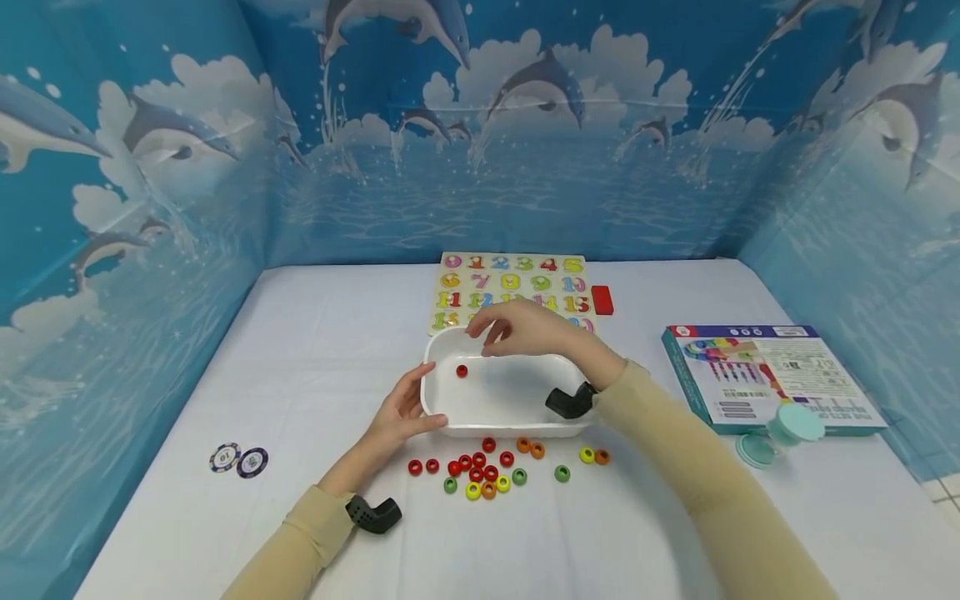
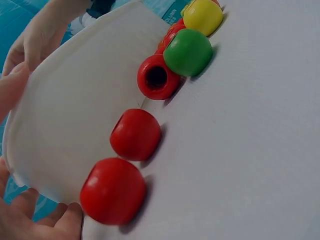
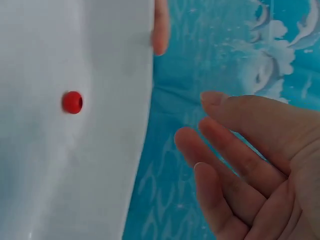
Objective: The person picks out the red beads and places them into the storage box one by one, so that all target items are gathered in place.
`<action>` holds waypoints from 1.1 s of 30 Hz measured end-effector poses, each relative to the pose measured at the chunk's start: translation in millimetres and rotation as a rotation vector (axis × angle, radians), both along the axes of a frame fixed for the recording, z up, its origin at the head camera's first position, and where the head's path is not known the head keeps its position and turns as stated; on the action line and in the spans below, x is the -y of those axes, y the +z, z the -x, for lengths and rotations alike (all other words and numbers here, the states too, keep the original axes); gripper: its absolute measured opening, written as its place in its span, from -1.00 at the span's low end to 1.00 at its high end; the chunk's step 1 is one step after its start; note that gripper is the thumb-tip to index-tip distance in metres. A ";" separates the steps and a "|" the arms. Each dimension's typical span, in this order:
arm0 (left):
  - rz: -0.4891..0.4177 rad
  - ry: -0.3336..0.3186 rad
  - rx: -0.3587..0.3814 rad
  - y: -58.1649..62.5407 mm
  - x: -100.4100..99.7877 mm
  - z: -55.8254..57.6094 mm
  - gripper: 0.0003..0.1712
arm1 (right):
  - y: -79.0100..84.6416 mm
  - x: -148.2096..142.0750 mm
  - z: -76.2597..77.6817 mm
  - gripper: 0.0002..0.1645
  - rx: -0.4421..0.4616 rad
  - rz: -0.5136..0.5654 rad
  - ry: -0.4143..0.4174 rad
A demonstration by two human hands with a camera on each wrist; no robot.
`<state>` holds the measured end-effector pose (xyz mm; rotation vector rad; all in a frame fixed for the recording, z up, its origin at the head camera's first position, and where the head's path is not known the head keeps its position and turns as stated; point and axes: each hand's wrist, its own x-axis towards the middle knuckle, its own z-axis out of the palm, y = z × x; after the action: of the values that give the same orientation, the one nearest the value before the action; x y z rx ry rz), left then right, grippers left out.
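Observation:
My left hand holds the left end of a white tray, its thumb and fingers spread along the rim. Inside the tray, toward its left, lies one red bead, also seen in the right wrist view. My right hand hovers over the tray's far side, fingers loosely bent, with nothing between them; the right wrist view shows that hand apart from the rim. Just in front of the tray, several loose red beads lie among green beads, yellow beads and orange beads.
Behind the tray lies a number puzzle board beside a red block. A flat toy box is at the right, with a pale green hourglass-shaped object near its front edge. Two poker chips lie at the left.

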<state>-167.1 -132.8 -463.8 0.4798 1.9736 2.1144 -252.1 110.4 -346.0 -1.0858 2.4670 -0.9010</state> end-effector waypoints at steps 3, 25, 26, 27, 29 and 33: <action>-0.002 0.003 0.009 -0.3 0.1 0.0 -0.10 | 11.9 -15.5 -22.6 -0.63 0.000 0.098 0.016; -0.007 -0.018 0.001 1.8 0.4 -0.1 -0.07 | -79.6 -36.8 -132.7 -0.64 -0.067 0.260 -0.047; -0.011 -0.018 -0.001 -1.1 1.0 1.1 -0.07 | -82.1 -35.9 -133.4 -0.64 -0.087 0.254 -0.052; -0.011 -0.019 -0.001 -1.0 1.1 1.2 -0.07 | -85.0 -35.4 -133.5 -0.64 -0.112 0.246 -0.054; -0.011 -0.019 0.001 -0.5 1.2 1.0 -0.07 | -89.8 -34.4 -133.2 -0.65 -0.176 0.233 -0.057; -0.004 -0.014 0.004 0.2 0.6 0.1 -0.06 | -98.4 -34.4 -132.0 -0.67 -0.241 0.217 -0.061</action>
<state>-167.2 -133.4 -463.6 0.4875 1.9581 2.1104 -120.1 144.8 -444.5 -1.2631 2.6558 -1.1388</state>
